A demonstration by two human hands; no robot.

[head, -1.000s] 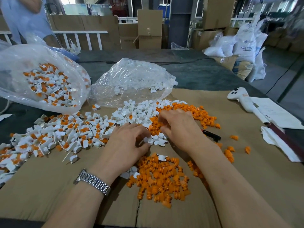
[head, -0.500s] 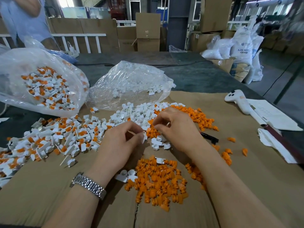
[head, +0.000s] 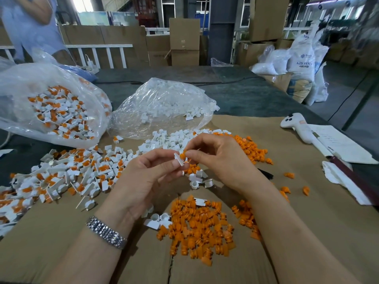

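My left hand (head: 147,179) pinches a small white plastic cap (head: 178,159) above the cardboard sheet (head: 61,242). My right hand (head: 219,158) pinches a small orange plug (head: 183,155) and holds it against the white cap. A heap of loose orange plugs (head: 201,226) lies near me between my forearms. More orange plugs (head: 252,149) lie behind my right hand. Loose white caps (head: 164,140) lie behind my hands. To the left spreads a pile of white caps fitted with orange plugs (head: 61,175).
A clear bag of fitted pieces (head: 51,111) sits at the left and a clear bag of white caps (head: 164,105) at the centre back. A white handheld controller (head: 297,126), papers (head: 344,144) and a black pen (head: 265,174) lie on the right. A person (head: 30,27) stands at the far left.
Both hands lifted from the piles on the cardboard and came together, the left with a white cap, the right with an orange plug.
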